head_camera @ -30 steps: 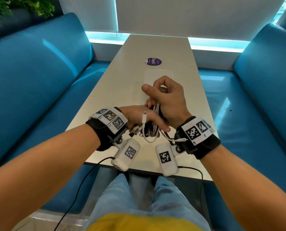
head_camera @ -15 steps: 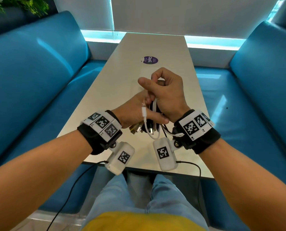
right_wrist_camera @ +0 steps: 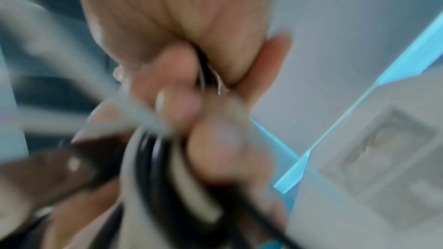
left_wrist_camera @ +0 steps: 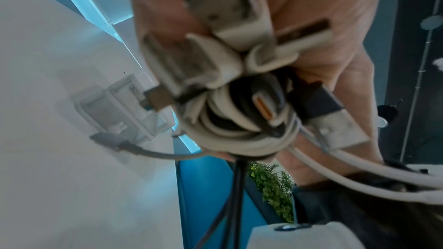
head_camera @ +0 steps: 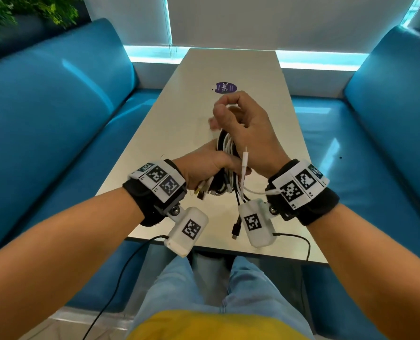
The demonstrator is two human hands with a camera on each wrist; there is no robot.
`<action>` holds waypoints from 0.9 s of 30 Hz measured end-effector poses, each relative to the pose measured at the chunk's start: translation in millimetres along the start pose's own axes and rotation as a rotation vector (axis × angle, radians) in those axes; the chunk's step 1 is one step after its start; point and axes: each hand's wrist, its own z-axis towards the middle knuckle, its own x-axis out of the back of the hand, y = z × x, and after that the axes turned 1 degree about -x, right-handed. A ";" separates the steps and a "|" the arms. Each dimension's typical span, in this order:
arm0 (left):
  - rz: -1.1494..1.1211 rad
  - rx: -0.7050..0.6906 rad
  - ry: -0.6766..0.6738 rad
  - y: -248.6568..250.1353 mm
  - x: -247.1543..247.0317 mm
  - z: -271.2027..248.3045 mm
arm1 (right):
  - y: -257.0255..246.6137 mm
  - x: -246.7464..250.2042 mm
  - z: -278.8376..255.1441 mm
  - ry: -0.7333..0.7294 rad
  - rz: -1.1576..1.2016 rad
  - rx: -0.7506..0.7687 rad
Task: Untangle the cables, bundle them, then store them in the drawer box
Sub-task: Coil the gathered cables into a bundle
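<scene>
The cables (head_camera: 225, 165) are gathered into one coil of white and black loops, held in the air above the near end of the table (head_camera: 228, 67), between the two hands. The left hand (head_camera: 204, 165) grips the lower part of the coil, fingers curled round it, with a cluster of plug ends (left_wrist_camera: 215, 48) protruding toward the person. The right hand (head_camera: 245, 128) is closed over the upper part; the right wrist view is blurred, but its fingers appear curled round black and white strands.

The coil's long axis runs near to far along the table, tilted upward at the far end. A white connector (head_camera: 245, 160) and a black connector (head_camera: 236, 229) hang loose toward the near edge.

The drawer box (left_wrist_camera: 120, 109), translucent, stands further up the table, beyond the hands. In my judgement neither hand is clearly nearer to it.
</scene>
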 end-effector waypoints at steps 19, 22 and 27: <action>-0.565 0.103 0.298 -11.1 30.6 13.3 | 48.8 16.9 -26.2 -0.436 -0.185 -0.313; -0.686 0.130 0.352 -11.5 32.2 15.1 | 52.2 14.2 -25.1 -0.394 -0.210 -0.286; -0.834 0.088 0.363 -15.9 31.5 14.4 | 61.8 7.9 -23.9 -0.362 -0.344 -0.346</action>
